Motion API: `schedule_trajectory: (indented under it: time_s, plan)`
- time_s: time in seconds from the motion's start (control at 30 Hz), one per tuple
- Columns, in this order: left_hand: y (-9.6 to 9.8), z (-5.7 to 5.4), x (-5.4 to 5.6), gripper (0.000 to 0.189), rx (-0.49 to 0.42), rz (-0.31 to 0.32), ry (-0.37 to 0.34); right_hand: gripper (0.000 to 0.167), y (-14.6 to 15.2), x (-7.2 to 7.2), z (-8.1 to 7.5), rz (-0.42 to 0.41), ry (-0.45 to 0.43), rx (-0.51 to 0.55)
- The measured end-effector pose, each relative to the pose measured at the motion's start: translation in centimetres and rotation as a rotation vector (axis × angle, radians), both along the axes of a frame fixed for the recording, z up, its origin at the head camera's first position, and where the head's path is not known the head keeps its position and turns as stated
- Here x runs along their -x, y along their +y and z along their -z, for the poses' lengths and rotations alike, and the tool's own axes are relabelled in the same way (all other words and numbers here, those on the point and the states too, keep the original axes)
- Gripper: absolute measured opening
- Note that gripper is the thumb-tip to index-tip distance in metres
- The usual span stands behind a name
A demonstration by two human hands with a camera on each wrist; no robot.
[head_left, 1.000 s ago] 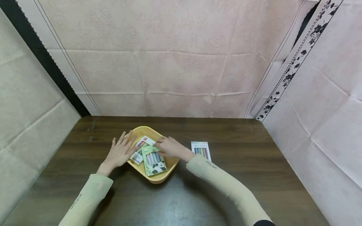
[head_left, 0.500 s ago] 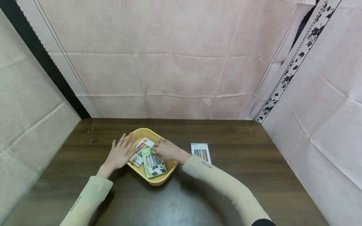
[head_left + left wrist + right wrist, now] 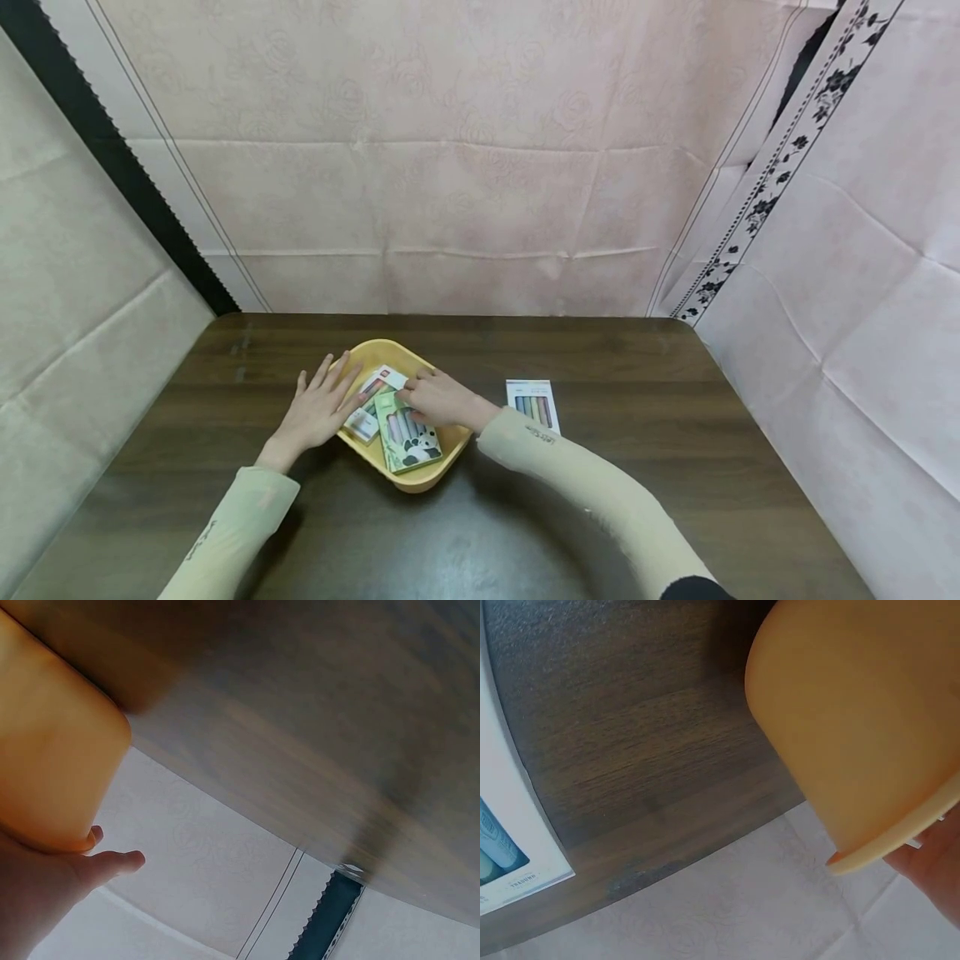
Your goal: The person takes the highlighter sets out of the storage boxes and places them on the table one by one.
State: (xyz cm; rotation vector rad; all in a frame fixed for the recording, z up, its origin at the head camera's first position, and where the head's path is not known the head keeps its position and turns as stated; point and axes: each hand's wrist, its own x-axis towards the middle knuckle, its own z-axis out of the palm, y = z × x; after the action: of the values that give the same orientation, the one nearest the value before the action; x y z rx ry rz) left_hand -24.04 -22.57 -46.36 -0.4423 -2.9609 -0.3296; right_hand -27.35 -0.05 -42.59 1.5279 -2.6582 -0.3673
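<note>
My left hand [image 3: 315,408] lies along the left rim of a yellow plastic basket [image 3: 375,348], fingers spread and straight. In the left wrist view its thumb shows beside the basket wall [image 3: 56,735]. Within the basket, a green box of markers with a panda picture [image 3: 408,433] lies tilted over white marker boxes [image 3: 366,421]. My right hand [image 3: 442,398] reaches over the right rim, its fingers at the upper end of the panda box. I cannot tell whether they pinch it. The basket rim hides most of this hand in the right wrist view.
Another white box of pastel markers [image 3: 532,402] lies flat on the dark wooden table [image 3: 637,417], right of the basket and behind the right forearm. Pale patterned cloth [image 3: 465,167] hangs past the table's far edge and along both sides.
My right hand has shifted slightly left over the boxes, its fingers moving further across the panda box's upper end. The left hand, basket and boxes stay nearly in place.
</note>
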Motion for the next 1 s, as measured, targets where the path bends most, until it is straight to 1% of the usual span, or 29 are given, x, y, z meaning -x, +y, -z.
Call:
schedule_trajectory:
  time_s: [0.2, 0.43, 0.77, 1.0]
  plan:
    - [0.04, -0.04, -0.01, 0.060, -0.007, -0.004, -0.005, 0.033, -0.13, 0.15, 0.09, -0.008, 0.026, -0.007]
    - [0.10, -0.13, -0.07, 0.060, -0.034, -0.010, -0.013, 0.032, -0.29, 0.31, 0.05, 0.007, 0.025, -0.018]
    - [0.09, -0.33, -0.27, 0.060, -0.029, -0.007, -0.030, 0.035, -0.66, 0.42, 0.29, 0.017, 0.048, -0.060]
    - [0.14, -0.36, -0.14, 0.061, -0.021, -0.001, -0.021, 0.033, -0.71, 0.40, 0.41, 0.017, 0.072, -0.057]
